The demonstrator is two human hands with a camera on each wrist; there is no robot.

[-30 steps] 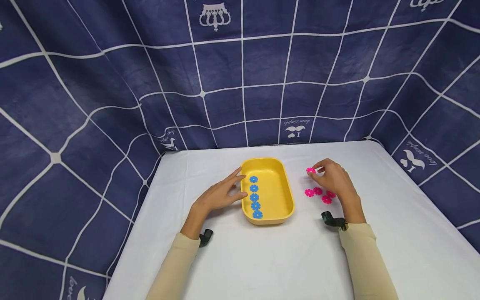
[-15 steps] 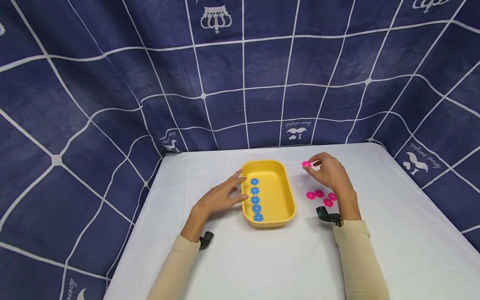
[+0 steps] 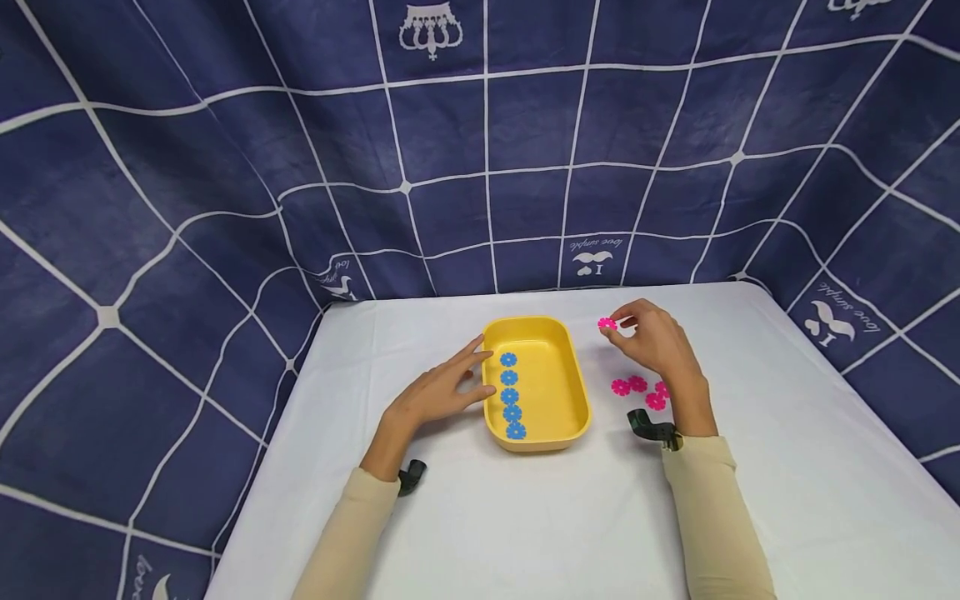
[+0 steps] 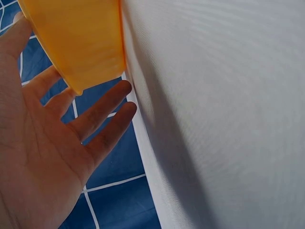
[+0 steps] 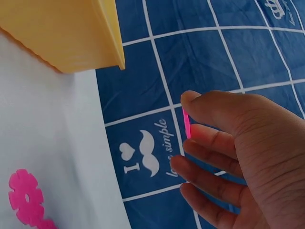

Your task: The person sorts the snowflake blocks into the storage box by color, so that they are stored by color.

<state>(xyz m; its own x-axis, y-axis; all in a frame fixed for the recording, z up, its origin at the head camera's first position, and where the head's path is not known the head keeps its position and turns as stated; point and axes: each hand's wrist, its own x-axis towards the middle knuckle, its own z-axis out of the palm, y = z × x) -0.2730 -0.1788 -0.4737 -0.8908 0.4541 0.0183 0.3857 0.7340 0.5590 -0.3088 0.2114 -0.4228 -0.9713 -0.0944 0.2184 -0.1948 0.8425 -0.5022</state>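
Note:
My right hand (image 3: 655, 340) pinches a pink flower-shaped disc (image 3: 607, 324) between thumb and fingers, right of the tray's far end. Seen edge-on in the right wrist view, the pink disc (image 5: 187, 123) stands upright at the fingertips. My left hand (image 3: 435, 392) lies along the left rim of the yellow tray (image 3: 551, 437), fingers spread and thumb over the edge; the left wrist view shows the palm (image 4: 43, 157) beside the tray wall. Inside the tray, several blue flower-shaped discs (image 3: 509, 396) form a column along the left side. Several more pink discs (image 3: 637, 383) lie near my right wrist.
A white cloth (image 3: 480, 525) covers the table. Blue curtains (image 3: 525, 200) with white lines rise behind it and at both sides. Each wrist carries a small black camera mount, the right one (image 3: 649, 426) close by the loose pink discs.
My right hand has moved away from me and slightly left, carrying the pink disc from above the loose ones toward the tray's far end. The left hand stays at the rim.

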